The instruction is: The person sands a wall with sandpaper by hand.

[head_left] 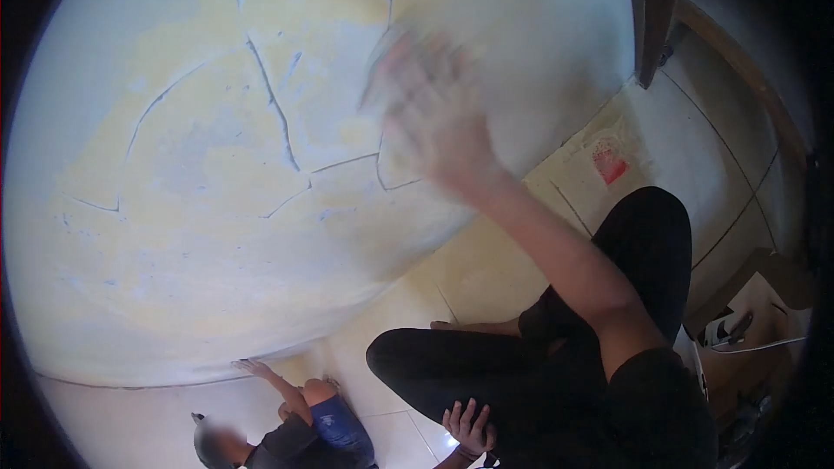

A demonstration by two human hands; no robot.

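Observation:
My right hand [439, 117] is raised against the pale wall [200, 252], smeared by motion. Under its fingers shows the dark edge of a thin sheet [373, 82], which looks like sandpaper; most of it is hidden by the palm. Dark grooves or cracks run over the wall left of this hand, among yellowish and whitish patches. My left hand [469, 426] lies on my black-clad leg with its fingers spread, holding nothing that I can see.
At the lower left a person [291, 434] in blue shorts crouches, one hand on the wall's base. A red-printed patch [610, 162] lies on the dusty tiled floor [486, 265]. An open cardboard box [756, 304] stands at right, near a brown wooden frame [658, 13].

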